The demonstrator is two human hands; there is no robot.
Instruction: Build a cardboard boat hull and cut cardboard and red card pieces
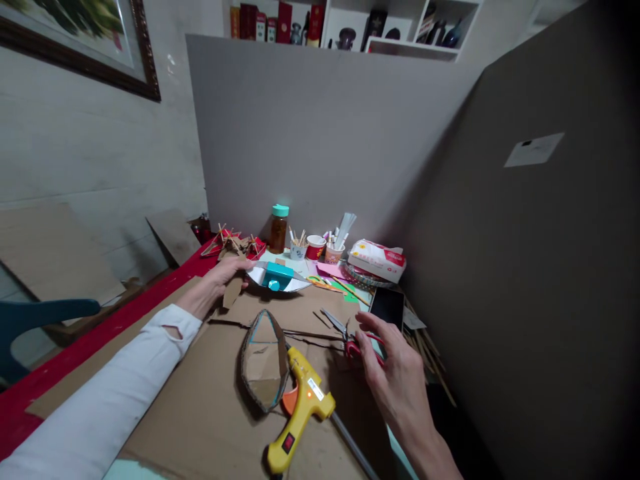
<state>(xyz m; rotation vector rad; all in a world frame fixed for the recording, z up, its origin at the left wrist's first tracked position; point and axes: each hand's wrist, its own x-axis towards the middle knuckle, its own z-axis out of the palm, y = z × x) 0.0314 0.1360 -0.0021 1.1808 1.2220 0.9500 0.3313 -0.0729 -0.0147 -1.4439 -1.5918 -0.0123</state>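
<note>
Holding a small white paper boat (pixel 278 277) with a teal block on top, the left hand (pixel 226 275) reaches out to the far middle of the table, its fingers closed on the boat's pointed left end. At about 5 o'clock from that boat, the right hand (pixel 393 370) rests over the red-handled scissors (pixel 350 337), fingers curled loosely on the handles (whether they are through the loops I cannot tell); the blades point toward 10 o'clock. A brown cardboard boat hull (pixel 264 360) lies at 6 o'clock from the white boat, on the cardboard sheet (pixel 200 407) that covers the table. Touching the hull's lower right edge is a yellow glue gun (pixel 300 407), nozzle toward 12 o'clock. A dark phone (pixel 387 307) lies at 1 o'clock from the right hand. Farther back stand a bottle with a teal cap (pixel 279 228), cups of sticks and pens (pixel 317 248) and a tissue pack (pixel 377 259).
</note>
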